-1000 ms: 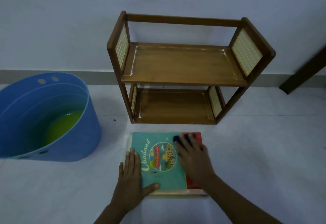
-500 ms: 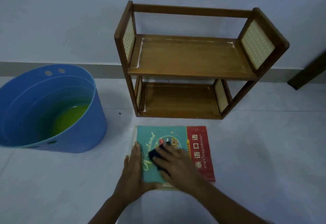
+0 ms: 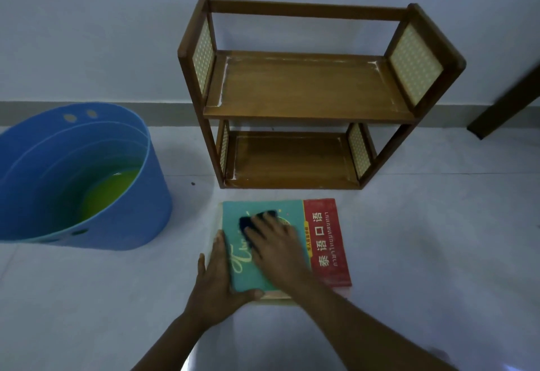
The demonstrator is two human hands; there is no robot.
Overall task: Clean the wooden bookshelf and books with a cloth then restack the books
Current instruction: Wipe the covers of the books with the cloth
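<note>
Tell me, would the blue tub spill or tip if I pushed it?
Probably not tip: the blue tub looks wide and squat on the floor. The yellow-green liquid inside lies shallow, so it would likely slosh rather than spill. Its plastic-looking wall may slide easily.

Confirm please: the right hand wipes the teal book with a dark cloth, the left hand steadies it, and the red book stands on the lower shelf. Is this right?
Not fully. In the head view the red book lies on the floor under the teal book, before the empty bookshelf. The right hand does wipe with the dark cloth; the left hand steadies.
</note>
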